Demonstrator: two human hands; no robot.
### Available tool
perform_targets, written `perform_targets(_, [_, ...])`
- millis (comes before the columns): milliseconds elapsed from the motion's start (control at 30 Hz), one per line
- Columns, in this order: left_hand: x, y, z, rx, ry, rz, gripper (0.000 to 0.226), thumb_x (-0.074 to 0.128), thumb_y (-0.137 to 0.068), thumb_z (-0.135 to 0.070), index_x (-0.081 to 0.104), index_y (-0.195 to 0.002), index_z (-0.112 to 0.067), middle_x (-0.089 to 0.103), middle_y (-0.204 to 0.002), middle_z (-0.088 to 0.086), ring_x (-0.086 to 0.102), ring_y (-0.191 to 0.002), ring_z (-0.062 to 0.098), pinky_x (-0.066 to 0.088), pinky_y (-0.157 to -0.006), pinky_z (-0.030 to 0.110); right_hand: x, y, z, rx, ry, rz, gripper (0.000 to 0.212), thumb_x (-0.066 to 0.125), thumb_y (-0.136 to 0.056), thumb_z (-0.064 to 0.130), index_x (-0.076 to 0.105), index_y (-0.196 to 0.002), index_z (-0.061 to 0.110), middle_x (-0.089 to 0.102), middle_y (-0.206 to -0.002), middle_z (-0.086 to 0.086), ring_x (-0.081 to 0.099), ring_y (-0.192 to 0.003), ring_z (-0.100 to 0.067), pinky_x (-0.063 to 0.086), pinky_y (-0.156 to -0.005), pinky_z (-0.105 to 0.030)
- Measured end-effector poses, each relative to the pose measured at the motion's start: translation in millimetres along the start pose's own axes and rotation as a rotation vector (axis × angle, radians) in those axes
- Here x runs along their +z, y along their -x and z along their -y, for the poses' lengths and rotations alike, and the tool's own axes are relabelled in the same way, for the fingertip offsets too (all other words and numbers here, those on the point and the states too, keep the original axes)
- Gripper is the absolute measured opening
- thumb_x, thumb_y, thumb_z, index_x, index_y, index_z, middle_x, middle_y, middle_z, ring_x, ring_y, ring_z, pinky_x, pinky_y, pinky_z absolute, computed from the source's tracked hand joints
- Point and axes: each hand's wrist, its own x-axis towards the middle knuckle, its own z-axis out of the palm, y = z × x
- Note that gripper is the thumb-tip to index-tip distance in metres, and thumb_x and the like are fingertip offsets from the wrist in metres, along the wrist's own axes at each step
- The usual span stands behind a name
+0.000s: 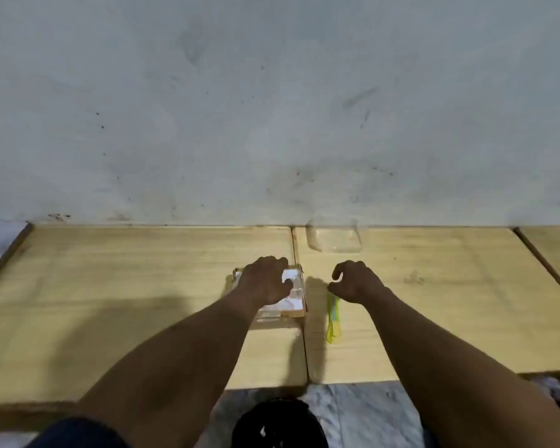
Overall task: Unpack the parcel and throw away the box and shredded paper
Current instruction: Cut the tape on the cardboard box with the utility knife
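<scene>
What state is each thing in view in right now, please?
Parcel: flat on the table, apparently sealed.
Yellow box cutter: lying flat, not held.
Left hand: gripping the parcel.
Right hand: loosely curled, holding nothing.
Clear container: by the wall, apparently empty.

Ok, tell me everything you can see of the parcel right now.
The parcel is a small, flat cardboard box, brown at the edges, with a white label on top and what looks like glossy clear tape over it. It looks unopened. It lies flat on the left wooden tabletop, beside the seam with the next one. The left hand rests on top, fingers bent over its far edge. The right hand is apart from it.
</scene>
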Motion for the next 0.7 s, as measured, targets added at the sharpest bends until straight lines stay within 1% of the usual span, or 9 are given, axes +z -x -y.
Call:
perform_targets(33, [8,1,0,0.0,-0.021,0.006,0.045,0.048,-0.093,-0.043,0.049,-0.132,-0.021,0.055,-0.128,0.002,0.049,-0.12,0.025,0.04,-0.09,0.036,10,-2,-5,0.016,0.015,0.022,0.039,0.067,-0.079,0.034,0.066,-0.115,0.021,0.059,-0.123,-0.009,0.059,-0.111,-0.027,0.049,-0.087,-0.033])
perform_targets(100, [27,-2,4,0.014,-0.07,-0.059,0.048,0.048,-0.092,-0.042,0.048,-0.135,-0.022,0.053,-0.129,0.002,0.045,-0.121,0.024,0.04,-0.094,0.038,32,-6,-16,0.059,0.002,0.05,0.035,0.067,-0.076,0.03,0.069,-0.109,0.018,0.061,-0.115,-0.009,0.063,-0.104,-0.029,0.052,-0.083,-0.032])
perform_targets(167, [41,-4,8,0.015,-0.133,-0.127,0.048,0.047,-0.091,-0.043,0.049,-0.134,-0.023,0.05,-0.128,0.001,0.043,-0.12,0.024,0.038,-0.093,0.041,55,-7,-26,0.098,0.013,0.104,0.035,0.065,-0.073,0.03,0.068,-0.105,0.016,0.063,-0.111,-0.01,0.064,-0.101,-0.03,0.054,-0.08,-0.032])
perform_targets(300, [55,-8,13,0.03,-0.149,-0.207,0.045,0.044,-0.091,-0.046,0.049,-0.13,-0.023,0.049,-0.124,0.0,0.044,-0.114,0.024,0.036,-0.089,0.043,85,-10,-35,0.152,-0.008,0.13,0.047,0.07,-0.071,0.031,0.058,-0.113,0.016,0.061,-0.112,-0.011,0.062,-0.101,-0.031,0.055,-0.08,-0.036])
perform_targets(433, [66,-2,17,0.068,-0.139,-0.333,0.04,0.046,-0.091,-0.044,0.053,-0.124,-0.022,0.053,-0.118,0.0,0.05,-0.107,0.025,0.04,-0.084,0.043,94,-14,-35,0.206,-0.083,0.091,0.058,0.074,-0.071,0.021,0.045,-0.121,0.016,0.056,-0.105,-0.012,0.062,-0.098,-0.035,0.055,-0.078,-0.039])
perform_targets(500, [72,0,18,0.077,-0.126,-0.365,0.041,0.043,-0.092,-0.043,0.051,-0.126,-0.022,0.053,-0.121,0.0,0.05,-0.109,0.025,0.04,-0.085,0.044,93,-18,-35,0.245,-0.167,0.102,0.064,0.073,-0.069,0.013,0.042,-0.125,0.018,0.049,-0.097,-0.008,0.062,-0.09,-0.035,0.06,-0.069,-0.044])
perform_targets(567, [76,1,19,0.058,-0.1,-0.373,0.043,0.04,-0.095,-0.043,0.047,-0.132,-0.022,0.051,-0.127,0.0,0.048,-0.113,0.024,0.039,-0.091,0.045,87,-22,-33,0.285,-0.275,0.124,0.065,0.073,-0.071,0.006,0.047,-0.13,0.019,0.047,-0.099,-0.007,0.064,-0.084,-0.035,0.061,-0.053,-0.042])
perform_targets(600, [77,1,19,0.049,-0.092,-0.374,0.045,0.038,-0.095,-0.043,0.046,-0.134,-0.022,0.05,-0.129,0.0,0.047,-0.115,0.024,0.039,-0.093,0.045,83,-25,-32,0.284,-0.307,0.14,0.063,0.074,-0.073,0.004,0.052,-0.13,0.017,0.049,-0.102,-0.007,0.066,-0.082,-0.035,0.06,-0.049,-0.041])
perform_targets(700, [77,-7,23,0.036,-0.089,-0.368,0.048,0.036,-0.096,-0.045,0.044,-0.137,-0.022,0.047,-0.135,0.0,0.045,-0.12,0.024,0.036,-0.097,0.047,71,-38,-34,0.217,-0.385,0.174,0.052,0.077,-0.076,0.003,0.062,-0.125,0.007,0.057,-0.104,-0.012,0.067,-0.071,-0.031,0.061,-0.049,-0.042])
